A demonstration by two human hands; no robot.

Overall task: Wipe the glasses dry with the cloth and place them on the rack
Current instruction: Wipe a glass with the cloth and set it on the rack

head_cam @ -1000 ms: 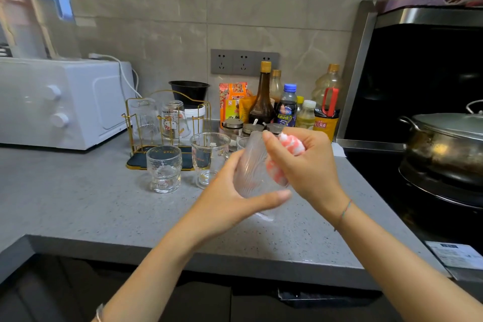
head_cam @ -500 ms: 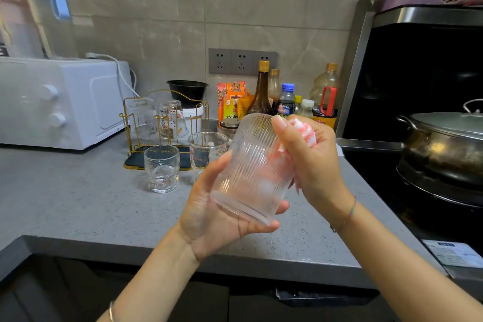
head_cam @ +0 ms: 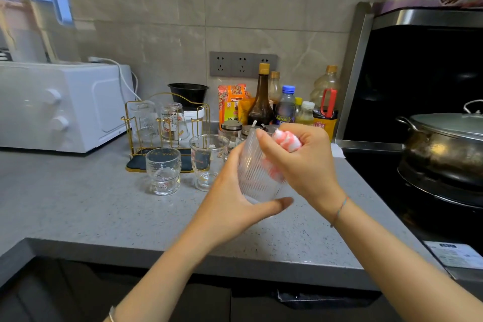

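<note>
My left hand [head_cam: 232,201] grips a ribbed clear glass [head_cam: 254,172] from below, above the counter. My right hand [head_cam: 300,162] holds a pink-and-white cloth [head_cam: 286,140] bunched against the glass's upper side; part of the cloth shows through the glass. Two more clear glasses stand on the counter: a short one [head_cam: 163,171] and a taller one [head_cam: 207,161]. Behind them is the gold wire rack [head_cam: 130,123] on a dark base, with two glasses [head_cam: 172,123] upside down on it.
A white oven [head_cam: 60,104] sits at the left on the grey counter [head_cam: 78,206]. Sauce bottles [head_cam: 261,102] and jars crowd the back wall. A stove with a lidded pot [head_cam: 444,144] is at the right.
The ribbed glass has dropped lower and turned more upright between my hands. My right hand with the cloth has shifted on the glass.
</note>
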